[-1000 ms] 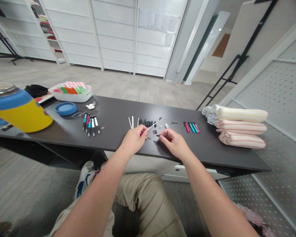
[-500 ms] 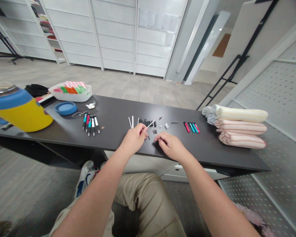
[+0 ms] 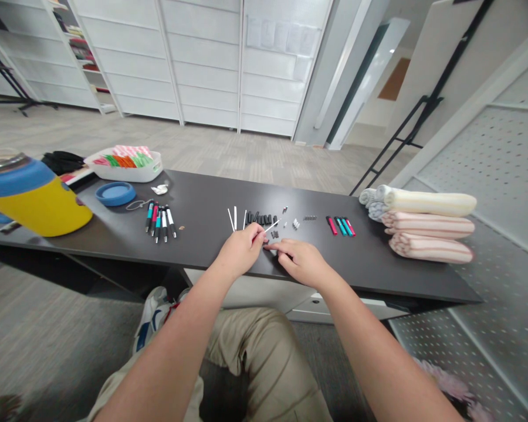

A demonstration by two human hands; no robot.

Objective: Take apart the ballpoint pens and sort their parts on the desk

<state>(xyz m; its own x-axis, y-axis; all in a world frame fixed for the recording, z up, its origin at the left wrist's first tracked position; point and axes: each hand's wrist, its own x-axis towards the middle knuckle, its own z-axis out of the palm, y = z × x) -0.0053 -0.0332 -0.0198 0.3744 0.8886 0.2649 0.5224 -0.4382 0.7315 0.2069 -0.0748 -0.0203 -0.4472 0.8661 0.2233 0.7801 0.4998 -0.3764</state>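
Note:
My left hand (image 3: 240, 252) is closed in a pinch on a thin white pen refill (image 3: 271, 225) that sticks out up and to the right. My right hand (image 3: 298, 261) lies on the dark table (image 3: 211, 202) just right of it, fingers curled toward small black pen parts (image 3: 264, 220); what it pinches is too small to make out. The two hands almost touch. White refills (image 3: 233, 218) lie behind my left hand. Red and teal pen barrels (image 3: 341, 226) lie to the right, finished pens (image 3: 159, 218) to the left.
A yellow and blue jug (image 3: 30, 196) stands at the left edge, with a blue lid (image 3: 115, 193) and a white tray of coloured items (image 3: 125, 164) behind it. Rolled towels (image 3: 422, 225) are stacked at the right end. My legs are under the table's front edge.
My right hand has slid left along the table toward my left hand, and the small black piece it held out a second ago is no longer visible. My left hand has barely moved.

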